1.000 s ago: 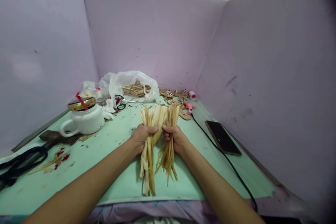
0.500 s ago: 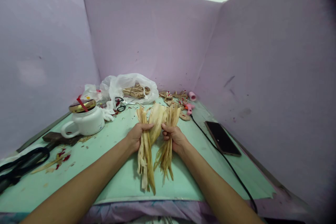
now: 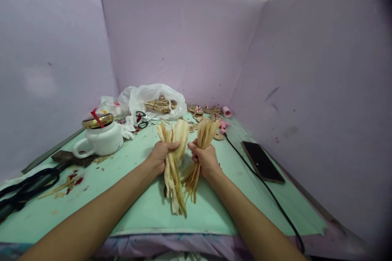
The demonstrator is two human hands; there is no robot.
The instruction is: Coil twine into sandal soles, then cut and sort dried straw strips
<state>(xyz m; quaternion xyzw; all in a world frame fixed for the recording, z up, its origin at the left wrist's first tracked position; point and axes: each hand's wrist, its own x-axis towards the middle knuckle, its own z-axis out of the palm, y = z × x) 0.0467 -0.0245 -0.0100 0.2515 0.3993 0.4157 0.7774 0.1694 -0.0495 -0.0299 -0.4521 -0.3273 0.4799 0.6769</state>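
My left hand [image 3: 159, 156] is closed around a bundle of pale, dried husk strips [image 3: 174, 171], which look like corn husk. A wide, light husk piece rises from the top of that bundle, and the long ends hang down over the table. In my right hand [image 3: 206, 158], closed as well, is a second, browner bundle of husk strips [image 3: 207, 130]. Its frayed lower ends fan out below the fist. The two bundles are held upright side by side, with a narrow gap between my hands.
At left stand a white mug [image 3: 105, 138] with a gold lid and a hammer [image 3: 72, 159]. Behind are scissors [image 3: 142, 120], a plastic bag [image 3: 162, 89] of husks and braided pieces [image 3: 199, 114]. A pink glue gun [image 3: 224, 125], its black cord and a phone [image 3: 262, 162] lie right.
The wide light husk piece now stands with the left bundle, apart from my right hand. The right bundle has tilted, its top leaning to the right.
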